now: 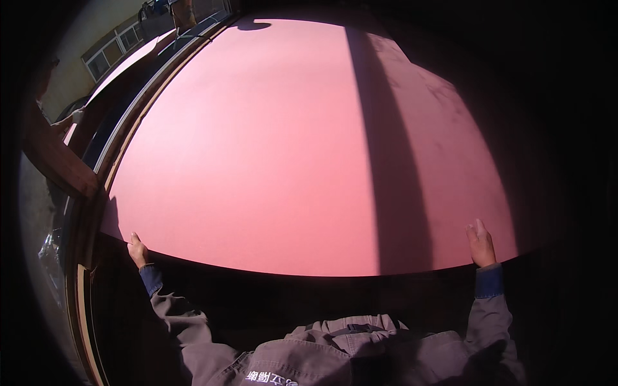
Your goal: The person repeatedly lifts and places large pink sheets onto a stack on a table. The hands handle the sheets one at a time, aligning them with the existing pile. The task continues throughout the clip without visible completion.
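Note:
A very large pink sheet (270, 148) spreads in front of me, sunlit on its left and crossed by a dark band of shadow on its right. Its near edge runs between my two hands. At the near left corner, my left hand (138, 251) is closed on the edge, thumb on top and the other fingers mostly hidden. Toward the near right corner, my right hand (481, 244) grips the same edge, with digits stretched over the top face. Whatever lies beneath the sheet is hidden in darkness.
A window or door frame (138, 103) runs along the sheet's left edge, with a wooden beam (61, 157) beside it. Beyond it, a co-worker's hand (78, 116) is by another pale sheet (132, 59). A building window (112, 51) shows farther off. The right side is dark.

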The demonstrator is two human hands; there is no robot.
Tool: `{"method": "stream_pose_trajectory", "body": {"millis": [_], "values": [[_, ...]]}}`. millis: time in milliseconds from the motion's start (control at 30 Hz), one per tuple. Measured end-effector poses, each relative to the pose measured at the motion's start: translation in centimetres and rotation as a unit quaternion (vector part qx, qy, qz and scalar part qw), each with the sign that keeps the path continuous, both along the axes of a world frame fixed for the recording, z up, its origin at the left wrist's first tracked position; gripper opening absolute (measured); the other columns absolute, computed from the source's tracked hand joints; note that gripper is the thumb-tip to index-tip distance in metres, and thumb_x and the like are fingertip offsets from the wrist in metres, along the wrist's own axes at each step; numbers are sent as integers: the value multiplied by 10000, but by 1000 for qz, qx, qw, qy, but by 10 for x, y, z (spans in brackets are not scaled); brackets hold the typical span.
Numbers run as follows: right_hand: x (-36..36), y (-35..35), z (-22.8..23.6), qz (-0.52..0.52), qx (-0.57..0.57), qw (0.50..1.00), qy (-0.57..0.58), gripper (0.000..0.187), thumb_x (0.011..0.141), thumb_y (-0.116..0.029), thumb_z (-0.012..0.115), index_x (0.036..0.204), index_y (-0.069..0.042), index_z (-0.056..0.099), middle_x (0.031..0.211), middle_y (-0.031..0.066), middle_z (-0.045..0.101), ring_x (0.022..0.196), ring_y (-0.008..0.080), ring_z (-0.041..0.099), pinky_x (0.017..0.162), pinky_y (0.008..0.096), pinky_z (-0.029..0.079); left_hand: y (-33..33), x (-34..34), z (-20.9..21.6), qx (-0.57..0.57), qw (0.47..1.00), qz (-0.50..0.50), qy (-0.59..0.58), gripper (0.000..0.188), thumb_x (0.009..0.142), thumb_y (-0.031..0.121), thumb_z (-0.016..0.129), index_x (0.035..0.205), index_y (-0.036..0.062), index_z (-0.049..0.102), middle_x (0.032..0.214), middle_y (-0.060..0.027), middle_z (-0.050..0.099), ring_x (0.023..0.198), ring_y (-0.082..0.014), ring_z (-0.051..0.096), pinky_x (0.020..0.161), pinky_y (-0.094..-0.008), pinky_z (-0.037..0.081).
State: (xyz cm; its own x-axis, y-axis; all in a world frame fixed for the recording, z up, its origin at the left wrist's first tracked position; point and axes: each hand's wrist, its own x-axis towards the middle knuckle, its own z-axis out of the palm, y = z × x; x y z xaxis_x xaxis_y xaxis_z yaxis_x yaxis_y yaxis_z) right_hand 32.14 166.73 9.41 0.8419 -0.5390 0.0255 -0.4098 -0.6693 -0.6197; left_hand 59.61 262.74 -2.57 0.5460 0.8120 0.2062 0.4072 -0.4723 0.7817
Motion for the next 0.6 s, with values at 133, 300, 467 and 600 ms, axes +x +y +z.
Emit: {"method": "stream_pose_trajectory", "body": {"millis": [133, 300, 467, 600], "values": [[-2, 6, 5, -10, -22, 1000, -3, 475, 975, -293, 529, 1282, 68, 497, 1117, 322, 634, 1088, 444, 612, 912, 443, 480, 2, 19, -5, -99, 982, -158, -37, 639, 994, 469, 519, 1047, -157, 635, 987, -260, 697, 920, -293, 657, 818, -409, 497], [3, 17, 10, 22, 2, 999, -49, 420, 965, -265, 539, 1239, 54, 535, 1083, 304, 644, 1043, 447, 618, 897, 446, 482, -27, 5, 33, 14, 998, 69, -1, 673, 966, 496, 527, 1233, -118, 591, 1192, -287, 650, 1094, -386, 635, 931, -438, 484], [14, 30, 26, 74, 88, 991, -69, 393, 978, -216, 526, 1270, 45, 549, 1152, 221, 660, 1061, 349, 628, 936, 399, 477, -195, -80, 89, 234, 946, -83, -208, 545, 1008, 358, 548, 1348, -65, 497, 1363, -252, 531, 1303, -369, 482, 1107, -426, 364], [22, 54, 56, 86, 90, 988, -92, 379, 988, -225, 532, 1231, 63, 563, 1097, 204, 672, 999, 302, 636, 900, 376, 486, -341, -160, 124, 119, 937, -227, -236, 354, 1010, 253, 584, 1228, -25, 594, 1302, -216, 589, 1258, -334, 533, 1051, -411, 425]]}}
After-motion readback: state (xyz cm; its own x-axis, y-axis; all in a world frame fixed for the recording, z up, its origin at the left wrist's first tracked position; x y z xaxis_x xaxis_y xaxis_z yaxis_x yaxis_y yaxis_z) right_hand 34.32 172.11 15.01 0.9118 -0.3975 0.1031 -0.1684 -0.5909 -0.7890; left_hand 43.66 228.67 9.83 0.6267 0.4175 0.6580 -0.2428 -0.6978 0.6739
